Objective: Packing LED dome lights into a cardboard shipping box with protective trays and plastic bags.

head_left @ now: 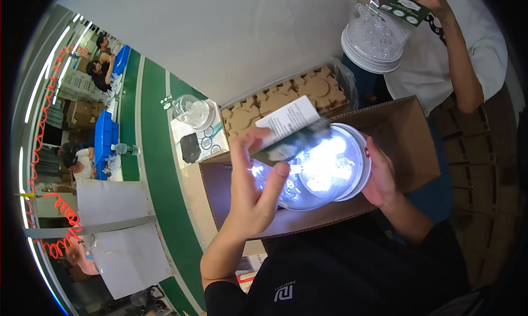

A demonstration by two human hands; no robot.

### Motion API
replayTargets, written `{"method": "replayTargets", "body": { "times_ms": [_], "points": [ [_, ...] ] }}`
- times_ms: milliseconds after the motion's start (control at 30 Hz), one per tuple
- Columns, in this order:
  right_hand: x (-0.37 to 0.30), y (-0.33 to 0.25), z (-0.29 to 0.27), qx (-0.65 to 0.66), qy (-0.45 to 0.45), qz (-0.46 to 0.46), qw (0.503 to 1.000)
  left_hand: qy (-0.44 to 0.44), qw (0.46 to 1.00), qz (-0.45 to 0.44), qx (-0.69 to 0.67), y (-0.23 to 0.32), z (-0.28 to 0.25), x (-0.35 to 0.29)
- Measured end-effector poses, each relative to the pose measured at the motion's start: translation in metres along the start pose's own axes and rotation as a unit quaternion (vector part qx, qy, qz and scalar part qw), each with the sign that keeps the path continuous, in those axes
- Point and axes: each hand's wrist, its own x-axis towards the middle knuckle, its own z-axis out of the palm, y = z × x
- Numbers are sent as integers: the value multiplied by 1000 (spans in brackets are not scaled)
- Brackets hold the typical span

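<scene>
A clear dome (300, 198) on a round white base (360, 170) lies tilted over an open cardboard box, bright white light glowing from the clear pieces inside. My right hand (382, 176) is closed round the base from its right side. At the dome's left, my left hand (250, 192) grips a folded white and dark green card (289, 121) between fingers and thumb. The thumb tip lies against or just in front of the dome. The card's green face is blurred and covers part of the dome.
Below the dome sits the open cardboard box (423, 134), with moulded brown pulp trays (291, 96) behind it. Another clear dome (192, 112) stands at the left on a white printed surface. At upper right, a co-worker holds a similar dome (374, 35) and a green card (404, 9).
</scene>
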Motion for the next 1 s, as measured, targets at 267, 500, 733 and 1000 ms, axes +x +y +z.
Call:
{"method": "replayTargets", "body": {
  "times_ms": [267,500,733,1000],
  "points": [
    [5,-42,-8,-311,-21,148,939,-61,997,38,-30,-18,3,4],
    [24,-87,42,-449,-309,-190,817,-169,984,46,-21,-35,15,26],
    [53,-87,42,-573,-236,-47,783,-221,974,50,16,-55,31,30],
    [49,-118,31,-706,-274,44,652,-219,969,110,36,-83,64,23]
  ]
}}
